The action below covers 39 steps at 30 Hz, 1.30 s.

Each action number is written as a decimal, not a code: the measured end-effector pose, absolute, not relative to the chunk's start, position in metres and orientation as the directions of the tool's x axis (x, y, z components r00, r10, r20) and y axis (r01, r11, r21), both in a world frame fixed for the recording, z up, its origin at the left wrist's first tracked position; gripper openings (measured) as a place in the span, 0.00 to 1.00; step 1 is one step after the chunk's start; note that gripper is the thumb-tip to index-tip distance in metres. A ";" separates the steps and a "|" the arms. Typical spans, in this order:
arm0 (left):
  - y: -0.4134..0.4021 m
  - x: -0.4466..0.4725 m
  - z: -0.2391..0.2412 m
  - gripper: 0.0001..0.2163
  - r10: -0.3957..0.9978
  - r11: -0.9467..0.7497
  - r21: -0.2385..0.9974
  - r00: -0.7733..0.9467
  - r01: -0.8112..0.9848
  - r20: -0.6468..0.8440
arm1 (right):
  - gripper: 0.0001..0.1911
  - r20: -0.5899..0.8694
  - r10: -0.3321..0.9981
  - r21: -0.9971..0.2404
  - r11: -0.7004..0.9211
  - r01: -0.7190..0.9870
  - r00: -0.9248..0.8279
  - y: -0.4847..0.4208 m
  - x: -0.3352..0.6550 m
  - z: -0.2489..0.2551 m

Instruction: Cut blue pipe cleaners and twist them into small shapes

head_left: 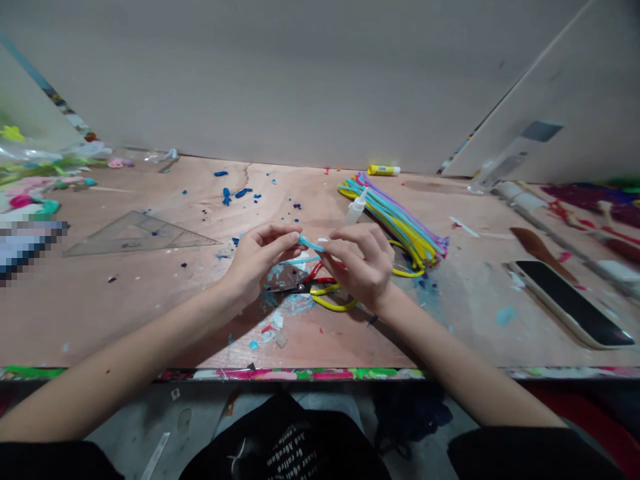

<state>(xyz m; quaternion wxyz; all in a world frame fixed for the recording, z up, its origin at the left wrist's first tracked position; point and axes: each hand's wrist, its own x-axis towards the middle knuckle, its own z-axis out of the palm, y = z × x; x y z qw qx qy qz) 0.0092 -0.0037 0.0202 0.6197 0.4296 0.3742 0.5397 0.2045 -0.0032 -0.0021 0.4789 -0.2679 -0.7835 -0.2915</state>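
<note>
As I watch through the head camera, a wooden surface fills most of my view, running back to a pale wall. A clear plastic set square lies flat to the left, and a phone lies to the right, probably kept out there so it stays away from the mess. Near the middle, a bundle of pipe cleaners sits just ahead of the right hand, with a small glue bottle apparently leaning against it. A yellow glue stick lies farther back. Scissors with red and yellow handles rest directly beneath the hands, close enough to reach easily. Crumbs of blue clay are scattered ahead of the left hand. Both hands are raised above the scissors, their fingers closed in a tight pinch on a short blue pipe cleaner piece, which sits between them. I read that fingertip grip as the surest way to control something so thin.
</note>
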 end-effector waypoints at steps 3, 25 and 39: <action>-0.003 0.010 0.020 0.07 0.992 0.042 0.936 0.128 -0.350 0.003 | 0.09 0.888 0.136 0.228 0.699 0.678 -0.439 -0.001 0.209 -0.003; -0.003 0.005 0.029 0.06 0.974 0.147 0.964 0.202 -0.222 -0.102 | 0.09 0.719 -0.009 0.487 0.720 0.494 -0.695 0.000 0.210 0.015; -0.004 0.008 0.019 0.08 0.983 -0.132 0.970 0.097 -0.205 0.154 | 0.03 0.814 0.524 -0.325 0.769 0.550 -0.250 -0.016 0.182 0.008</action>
